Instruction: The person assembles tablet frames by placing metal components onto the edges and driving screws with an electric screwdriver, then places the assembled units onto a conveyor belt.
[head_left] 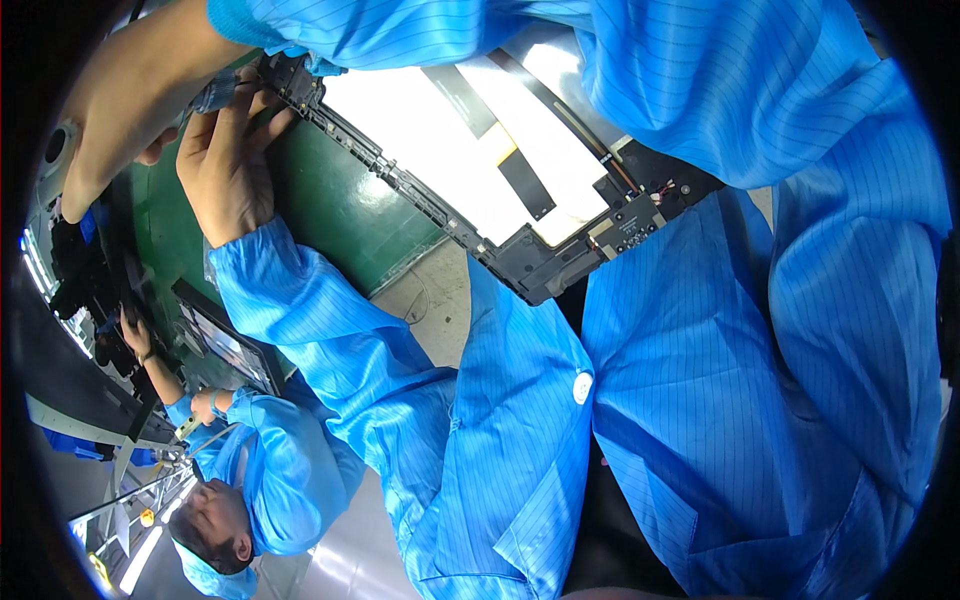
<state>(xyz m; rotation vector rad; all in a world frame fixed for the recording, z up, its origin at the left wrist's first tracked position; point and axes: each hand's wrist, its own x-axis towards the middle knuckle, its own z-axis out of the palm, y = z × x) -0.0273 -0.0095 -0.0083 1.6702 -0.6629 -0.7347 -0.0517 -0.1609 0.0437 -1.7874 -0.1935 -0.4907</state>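
A flat black-framed electronic panel lies tilted across the upper middle, its broad inner face glaring white. Dark strips, thin cables and a small circuit board run along its right and near parts. My left hand is at the panel's far left corner, fingers bent and gripping around that corner; the fingertips are partly hidden. From the right, my right arm crosses over the top of the panel. At the left rim my right hand is curled beside a pale round thing with a dark centre; its grip is mostly out of sight.
A green work surface lies under the panel, its edge near my left sleeve. At lower left a co-worker in blue sits by another dark-framed panel. Black equipment stands along the left side.
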